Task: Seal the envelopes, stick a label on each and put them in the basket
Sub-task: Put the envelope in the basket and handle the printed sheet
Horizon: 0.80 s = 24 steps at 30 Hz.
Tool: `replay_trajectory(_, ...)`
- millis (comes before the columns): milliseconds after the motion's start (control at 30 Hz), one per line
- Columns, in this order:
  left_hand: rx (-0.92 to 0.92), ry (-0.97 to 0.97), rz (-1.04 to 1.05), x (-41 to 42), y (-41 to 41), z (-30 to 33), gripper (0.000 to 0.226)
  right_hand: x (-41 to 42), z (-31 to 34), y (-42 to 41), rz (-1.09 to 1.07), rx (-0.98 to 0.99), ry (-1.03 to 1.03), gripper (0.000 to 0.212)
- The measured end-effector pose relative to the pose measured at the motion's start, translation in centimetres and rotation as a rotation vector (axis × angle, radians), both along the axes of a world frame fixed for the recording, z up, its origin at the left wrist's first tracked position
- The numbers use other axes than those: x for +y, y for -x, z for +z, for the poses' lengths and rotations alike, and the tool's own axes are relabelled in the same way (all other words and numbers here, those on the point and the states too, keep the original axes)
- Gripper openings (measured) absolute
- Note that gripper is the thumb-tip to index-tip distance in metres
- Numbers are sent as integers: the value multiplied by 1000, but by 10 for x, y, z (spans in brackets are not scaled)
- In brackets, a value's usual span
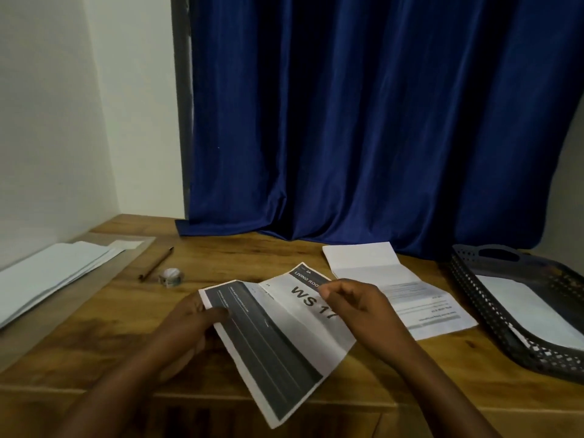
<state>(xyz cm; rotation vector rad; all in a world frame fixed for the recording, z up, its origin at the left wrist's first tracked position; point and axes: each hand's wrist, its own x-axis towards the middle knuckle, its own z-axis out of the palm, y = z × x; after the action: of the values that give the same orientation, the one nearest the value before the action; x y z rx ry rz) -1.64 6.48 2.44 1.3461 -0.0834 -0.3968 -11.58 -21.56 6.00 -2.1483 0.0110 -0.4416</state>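
A creased printed sheet (278, 336) with dark bands and large letters "WS 17" is held over the front of the wooden table (221, 257). My left hand (186, 324) pinches its left edge. My right hand (357, 305) grips its upper right part. White envelopes (53, 273) lie stacked at the far left. A dark perforated basket (493, 308) sits at the right, holding a white envelope (531, 311). A small roll of tape or labels (171, 276) stands left of centre.
A second folded printed sheet (388, 286) lies flat between my right hand and the basket. A brown pencil (156, 263) rests beside the small roll. A blue curtain (363, 121) hangs onto the table's back edge. White walls close the left side.
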Motion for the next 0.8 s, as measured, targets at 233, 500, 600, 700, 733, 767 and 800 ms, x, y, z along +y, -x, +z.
replay_trajectory(233,-201,-301,320,35,-18,11,57,18,-36,10,32,140,415,25)
replay_trajectory(500,-878,-1016,42,17,22,-5,65,40,-39,35,-17,119,665,63)
replay_trajectory(600,-1001,-1212,-56,1,31,-7,64,45,-34,34,-103,-6,597,45)
replay_trajectory(700,-1038,-1288,-79,-14,35,-7,76,56,-30,23,-158,-35,597,37)
replay_trajectory(733,-1051,-1330,-103,-18,35,-9,77,61,-30,18,-164,-40,599,40)
replay_trajectory(767,-1056,-1376,-134,-23,35,-13,76,67,-30,13,-157,-42,611,43)
replay_trajectory(800,-1048,-1414,-166,-26,34,-17,72,73,-31,7,-132,-35,633,46)
